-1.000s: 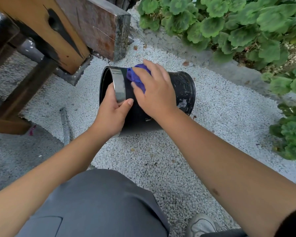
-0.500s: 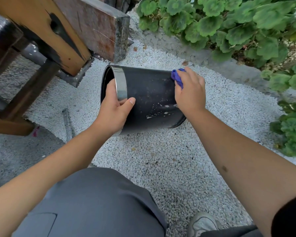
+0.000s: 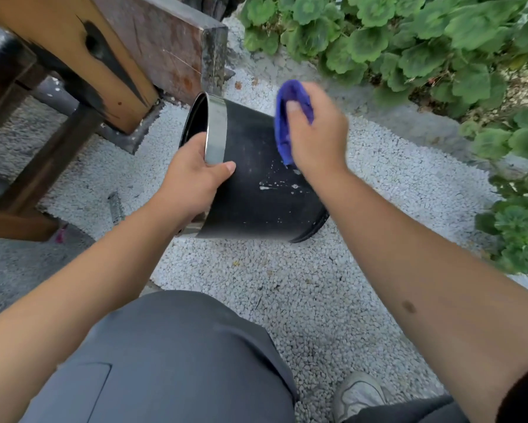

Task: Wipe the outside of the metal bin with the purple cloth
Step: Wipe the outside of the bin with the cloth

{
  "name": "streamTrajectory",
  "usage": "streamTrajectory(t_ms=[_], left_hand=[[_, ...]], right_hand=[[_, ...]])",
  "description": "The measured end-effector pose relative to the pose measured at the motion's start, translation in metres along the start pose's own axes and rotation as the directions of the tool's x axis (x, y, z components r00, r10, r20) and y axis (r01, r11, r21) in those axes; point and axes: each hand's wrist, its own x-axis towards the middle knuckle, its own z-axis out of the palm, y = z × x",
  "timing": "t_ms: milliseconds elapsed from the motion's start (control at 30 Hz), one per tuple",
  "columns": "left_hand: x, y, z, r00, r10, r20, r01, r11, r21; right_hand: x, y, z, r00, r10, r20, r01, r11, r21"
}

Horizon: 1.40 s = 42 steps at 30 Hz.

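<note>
I am partway through wiping the metal bin [image 3: 250, 178], which lies tipped on its side on the white gravel [image 3: 256, 285], just in front of the wooden bench leg [image 3: 82, 56] and beside the green plants [image 3: 424, 41]. My left hand [image 3: 192, 181] grips the shiny rim band, thumb curled over the outside wall and the other fingers apparently hooked inside the mouth, though I cannot see them. My right hand [image 3: 314, 135] has its fingers curled round the bunched purple cloth [image 3: 282, 129] and holds it against the upper wall near the base end. To do this step well, I judge I should press the cloth flat on the dark wall and run long strokes along the barrel from base to rim, while the left hand steadies the bin and turns it a little after each pass so fresh wall comes up. The pale splatter [image 3: 272, 186] on the near side looks unwiped and probably needs firmer rubbing. The bin's long axis runs roughly left to right in the head view, tilted: the open mouth points up and to the left, toward the bench, and the closed base sits lower right, on the gravel.
</note>
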Motion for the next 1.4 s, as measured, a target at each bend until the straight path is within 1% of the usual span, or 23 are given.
streamTrajectory(t_ms=[33, 100, 133, 167, 200, 233, 300, 367, 433, 633, 700, 767, 833, 900, 967, 1033, 1100, 1133, 1167, 1200, 1267, 1333, 1400], left_hand=[[0.002, 0.001, 0.002, 0.999, 0.033, 0.011, -0.033, 0.999, 0.040], [0.001, 0.003, 0.009, 0.982, 0.155, 0.106, -0.159, 0.987, 0.026], [0.000, 0.002, 0.013, 0.963, 0.216, 0.161, -0.219, 0.976, -0.002], [0.000, -0.001, 0.016, 0.945, 0.260, 0.198, -0.259, 0.965, -0.030], [0.000, -0.005, 0.016, 0.937, 0.267, 0.227, -0.261, 0.964, -0.060], [0.001, -0.009, 0.015, 0.938, 0.244, 0.247, -0.225, 0.969, -0.103], [0.004, -0.017, 0.011, 0.951, 0.165, 0.260, -0.137, 0.983, -0.121], [0.004, -0.023, 0.010, 0.958, 0.104, 0.269, -0.072, 0.989, -0.126], [0.003, -0.023, 0.012, 0.957, 0.078, 0.278, -0.037, 0.988, -0.149], [0.005, -0.021, 0.011, 0.958, -0.002, 0.288, 0.032, 0.995, -0.099], [0.005, -0.018, 0.011, 0.955, -0.005, 0.297, 0.030, 0.996, -0.080], [0.003, -0.015, 0.014, 0.962, 0.019, 0.274, -0.014, 1.000, -0.023], [-0.002, -0.016, 0.019, 0.977, 0.090, 0.194, -0.102, 0.993, 0.053], [-0.011, -0.020, 0.023, 0.986, 0.125, 0.112, -0.133, 0.989, 0.066], [-0.018, -0.022, 0.024, 0.984, 0.148, 0.100, -0.155, 0.985, 0.070], [-0.022, -0.023, 0.023, 0.980, 0.152, 0.126, -0.165, 0.982, 0.095], [-0.022, -0.023, 0.022, 0.985, 0.134, 0.106, -0.148, 0.979, 0.138], [-0.021, -0.024, 0.020, 0.989, 0.127, 0.080, -0.138, 0.979, 0.152], [-0.021, -0.026, 0.019, 0.991, 0.122, 0.059, -0.130, 0.979, 0.156], [-0.020, -0.027, 0.018, 0.992, 0.118, 0.047, -0.124, 0.981, 0.151], [-0.018, -0.028, 0.016, 0.992, 0.115, 0.045, -0.119, 0.987, 0.109], [-0.017, -0.026, 0.017, 0.990, 0.127, 0.060, -0.131, 0.990, 0.058], [-0.015, -0.023, 0.020, 0.980, 0.175, 0.091, -0.179, 0.983, 0.037]], right_hand=[[-0.008, -0.011, 0.010, 0.995, -0.093, 0.029, 0.093, 0.996, 0.009], [-0.029, -0.023, 0.032, 0.946, -0.296, 0.129, 0.308, 0.948, -0.085], [-0.040, -0.022, 0.042, 0.916, -0.351, 0.196, 0.382, 0.910, -0.158], [-0.048, -0.019, 0.048, 0.898, -0.366, 0.246, 0.420, 0.879, -0.227], [-0.052, -0.012, 0.052, 0.895, -0.363, 0.262, 0.430, 0.859, -0.279], [-0.053, -0.005, 0.052, 0.899, -0.356, 0.254, 0.426, 0.848, -0.315], [-0.048, 0.011, 0.049, 0.919, -0.336, 0.205, 0.390, 0.847, -0.362], [-0.040, 0.029, 0.042, 0.956, -0.262, 0.136, 0.294, 0.883, -0.365], [-0.037, 0.048, 0.032, 0.980, -0.179, 0.092, 0.200, 0.911, -0.361], [-0.036, 0.097, 0.002, 0.997, 0.004, 0.075, 0.029, 0.900, -0.436], [-0.035, 0.107, -0.004, 0.996, 0.070, 0.062, -0.036, 0.897, -0.441], [-0.033, 0.112, -0.010, 0.993, 0.092, 0.068, -0.051, 0.888, -0.457], [-0.030, 0.113, -0.012, 0.993, 0.068, 0.094, -0.015, 0.877, -0.480], [-0.026, 0.112, -0.015, 0.990, 0.076, 0.118, -0.009, 0.873, -0.487], [-0.021, 0.109, -0.020, 0.989, 0.111, 0.098, -0.060, 0.906, -0.420], [-0.013, 0.100, -0.025, 0.970, 0.238, -0.047, -0.243, 0.946, -0.217], [-0.004, 0.086, -0.029, 0.885, 0.414, -0.214, -0.416, 0.908, 0.037], [-0.001, 0.077, -0.029, 0.850, 0.459, -0.259, -0.440, 0.888, 0.132], [0.000, 0.066, -0.026, 0.843, 0.468, -0.266, -0.429, 0.882, 0.193], [-0.001, 0.053, -0.021, 0.862, 0.444, -0.245, -0.395, 0.891, 0.224], [-0.009, 0.023, -0.004, 0.942, 0.301, -0.149, -0.270, 0.942, 0.200], [-0.022, 0.003, 0.022, 0.996, 0.084, -0.028, -0.082, 0.995, 0.060], [-0.042, -0.010, 0.048, 0.989, -0.105, 0.105, 0.118, 0.984, -0.130]])
